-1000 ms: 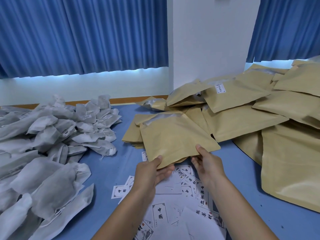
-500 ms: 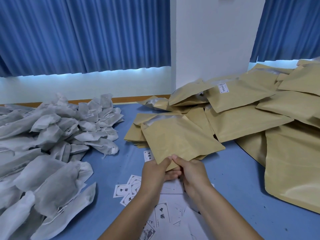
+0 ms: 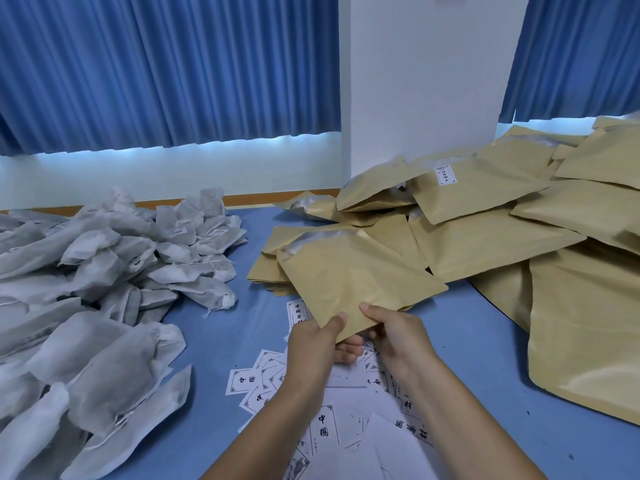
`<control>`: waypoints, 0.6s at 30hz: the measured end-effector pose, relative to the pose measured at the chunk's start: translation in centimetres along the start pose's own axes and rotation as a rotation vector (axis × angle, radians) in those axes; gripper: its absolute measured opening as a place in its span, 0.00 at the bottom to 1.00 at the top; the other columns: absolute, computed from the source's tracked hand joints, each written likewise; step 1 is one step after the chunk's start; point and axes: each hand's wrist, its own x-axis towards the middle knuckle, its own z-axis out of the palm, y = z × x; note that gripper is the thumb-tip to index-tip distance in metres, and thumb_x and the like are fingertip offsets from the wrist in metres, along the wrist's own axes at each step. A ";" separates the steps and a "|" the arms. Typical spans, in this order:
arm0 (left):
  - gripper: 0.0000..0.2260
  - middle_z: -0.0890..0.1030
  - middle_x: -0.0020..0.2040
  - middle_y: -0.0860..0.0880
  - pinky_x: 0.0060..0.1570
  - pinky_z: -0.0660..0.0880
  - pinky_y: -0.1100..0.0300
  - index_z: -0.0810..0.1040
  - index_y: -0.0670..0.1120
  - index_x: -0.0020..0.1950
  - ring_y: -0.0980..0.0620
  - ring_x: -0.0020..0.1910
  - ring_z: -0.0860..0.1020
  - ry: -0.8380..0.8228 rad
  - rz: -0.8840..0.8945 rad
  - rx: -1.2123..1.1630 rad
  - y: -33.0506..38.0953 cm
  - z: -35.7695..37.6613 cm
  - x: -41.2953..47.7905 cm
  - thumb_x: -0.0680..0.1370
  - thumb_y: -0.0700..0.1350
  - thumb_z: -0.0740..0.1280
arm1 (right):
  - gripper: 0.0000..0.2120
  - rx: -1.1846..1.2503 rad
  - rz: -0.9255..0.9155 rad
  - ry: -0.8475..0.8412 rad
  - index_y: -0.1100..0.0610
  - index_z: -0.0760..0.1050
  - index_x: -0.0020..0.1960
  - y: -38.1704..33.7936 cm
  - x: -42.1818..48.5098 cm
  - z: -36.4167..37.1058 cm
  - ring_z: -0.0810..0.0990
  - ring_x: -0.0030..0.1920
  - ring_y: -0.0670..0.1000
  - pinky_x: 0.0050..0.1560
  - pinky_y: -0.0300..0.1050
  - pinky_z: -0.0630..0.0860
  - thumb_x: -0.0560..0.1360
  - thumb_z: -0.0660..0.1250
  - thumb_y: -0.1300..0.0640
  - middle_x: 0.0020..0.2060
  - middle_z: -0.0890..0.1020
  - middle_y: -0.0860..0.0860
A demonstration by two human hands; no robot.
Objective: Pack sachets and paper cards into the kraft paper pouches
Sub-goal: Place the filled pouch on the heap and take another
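Head view | left hand [image 3: 313, 344] and right hand [image 3: 398, 336] close together, both pinching near corner of one kraft paper pouch [image 3: 356, 282] | pouch raised over scattered paper cards [image 3: 323, 424] on blue table [image 3: 221, 337] | white sachets [image 3: 104, 292] heaped left | more pouches [image 3: 519, 237] piled right

One view is given, from the person's head. The camera is turned forward and down over the blue table [image 3: 221, 334]; left hand [image 3: 318, 344] and right hand [image 3: 398, 337] are seen close, blue curtains [image 3: 156, 71] far beyond.
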 end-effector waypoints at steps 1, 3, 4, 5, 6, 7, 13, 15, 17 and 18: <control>0.10 0.81 0.30 0.41 0.25 0.74 0.64 0.80 0.37 0.41 0.50 0.24 0.78 0.003 0.000 -0.001 0.1 -0.1 0.0 0.79 0.41 0.65 | 0.02 0.030 0.005 -0.002 0.66 0.77 0.43 0.0 0.1 -0.1 0.76 0.29 0.49 0.31 0.39 0.74 0.72 0.68 0.70 0.35 0.80 0.55; 0.10 0.81 0.29 0.42 0.24 0.74 0.64 0.79 0.36 0.41 0.50 0.23 0.77 0.011 0.001 -0.003 0.1 -0.3 0.0 0.79 0.41 0.65 | 0.03 0.070 -0.010 0.035 0.66 0.77 0.42 -0.2 0.5 -0.4 0.78 0.33 0.50 0.34 0.38 0.75 0.72 0.68 0.71 0.36 0.81 0.55; 0.10 0.81 0.29 0.42 0.24 0.73 0.64 0.79 0.36 0.41 0.50 0.23 0.77 0.011 0.003 0.004 0.1 -0.3 0.0 0.79 0.41 0.65 | 0.04 0.074 -0.018 0.053 0.65 0.77 0.42 -0.3 0.6 -0.6 0.78 0.33 0.50 0.34 0.38 0.75 0.71 0.69 0.72 0.36 0.81 0.55; 0.10 0.81 0.29 0.42 0.24 0.73 0.64 0.79 0.36 0.41 0.50 0.22 0.77 0.009 0.007 0.015 0.1 -0.2 -0.1 0.79 0.41 0.65 | 0.04 0.072 -0.022 0.058 0.65 0.77 0.41 -0.5 0.7 -0.7 0.78 0.32 0.49 0.34 0.37 0.75 0.71 0.69 0.72 0.36 0.81 0.54; 0.10 0.81 0.29 0.42 0.24 0.73 0.64 0.79 0.36 0.41 0.50 0.22 0.77 0.006 0.010 0.026 0.1 -0.1 -0.2 0.79 0.41 0.64 | 0.05 0.065 -0.018 0.056 0.64 0.77 0.41 -0.7 0.8 -0.9 0.78 0.30 0.48 0.33 0.37 0.74 0.71 0.69 0.72 0.35 0.80 0.54; 0.10 0.81 0.29 0.42 0.24 0.73 0.64 0.79 0.37 0.40 0.50 0.22 0.77 0.004 0.012 0.033 0.1 0.0 -0.2 0.79 0.40 0.64 | 0.05 0.060 -0.004 0.049 0.64 0.76 0.40 -0.8 1.0 -1.0 0.78 0.30 0.47 0.31 0.36 0.74 0.71 0.69 0.72 0.35 0.80 0.54; 0.10 0.81 0.29 0.42 0.22 0.72 0.64 0.78 0.37 0.40 0.50 0.22 0.77 0.001 0.010 0.029 0.2 0.0 -0.4 0.79 0.41 0.64 | 0.05 0.123 -0.013 0.080 0.64 0.76 0.41 -1.6 1.9 -2.1 0.80 0.40 0.51 0.39 0.39 0.77 0.71 0.69 0.72 0.40 0.81 0.55; 0.11 0.81 0.29 0.42 0.23 0.72 0.64 0.79 0.38 0.40 0.51 0.23 0.77 -0.002 0.013 0.040 0.2 0.2 -0.4 0.79 0.41 0.64 | 0.06 0.089 -0.012 0.080 0.63 0.76 0.41 -1.6 1.9 -2.2 0.79 0.39 0.50 0.35 0.37 0.76 0.71 0.70 0.71 0.39 0.81 0.55; 0.11 0.81 0.29 0.43 0.23 0.72 0.64 0.78 0.37 0.40 0.51 0.23 0.77 -0.008 0.012 0.042 0.2 0.3 -0.5 0.79 0.41 0.64 | 0.05 0.101 0.003 0.071 0.63 0.76 0.42 -1.6 2.1 -2.2 0.79 0.40 0.50 0.35 0.36 0.77 0.71 0.69 0.71 0.40 0.81 0.55; 0.11 0.81 0.29 0.43 0.23 0.72 0.64 0.78 0.37 0.40 0.51 0.23 0.76 -0.008 0.009 0.036 0.3 0.3 -0.6 0.79 0.41 0.64 | 0.05 0.134 0.002 0.076 0.64 0.76 0.43 -1.7 2.2 -2.4 0.79 0.41 0.50 0.37 0.38 0.77 0.71 0.69 0.71 0.41 0.81 0.55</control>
